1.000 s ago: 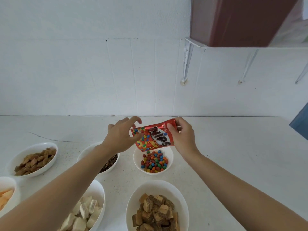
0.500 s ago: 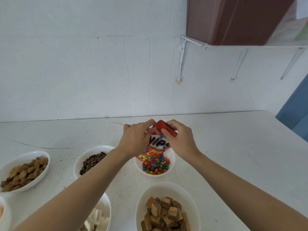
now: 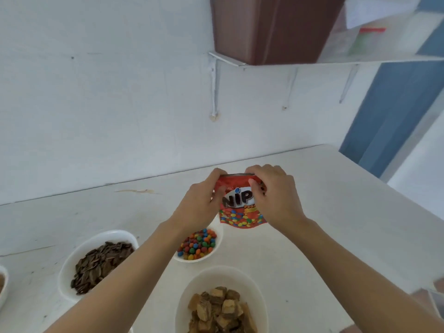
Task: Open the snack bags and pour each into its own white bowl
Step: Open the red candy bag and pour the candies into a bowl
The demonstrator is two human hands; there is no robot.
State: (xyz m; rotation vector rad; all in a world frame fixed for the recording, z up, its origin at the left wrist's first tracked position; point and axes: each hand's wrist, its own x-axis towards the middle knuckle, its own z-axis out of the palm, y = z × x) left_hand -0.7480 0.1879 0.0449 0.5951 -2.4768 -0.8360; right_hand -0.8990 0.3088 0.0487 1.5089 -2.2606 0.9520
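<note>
The snack bag (image 3: 240,212) is red, with black lettering edged in white and a band of multicoloured sweets printed along its lower edge. All bowls are white: the candy bowl (image 3: 199,260) at the bag's 7 o'clock holds red, blue, green, yellow and orange sweets (image 3: 198,243), the seed bowl (image 3: 69,267) at 8 o'clock dark brown-black seeds (image 3: 101,265), the chunk bowl (image 3: 192,287) at 6 o'clock tan and brown chunks (image 3: 218,311). The worktop (image 3: 336,212) is white.

Bright, even light washes the white wall (image 3: 96,104) and counter (image 3: 336,200) pale. Only faint, soft shadows sit under the bowls (image 3: 78,249). The wide lens bends the shelf (image 3: 360,60) and counter edge, and the far right corner is smeared by blur.
</note>
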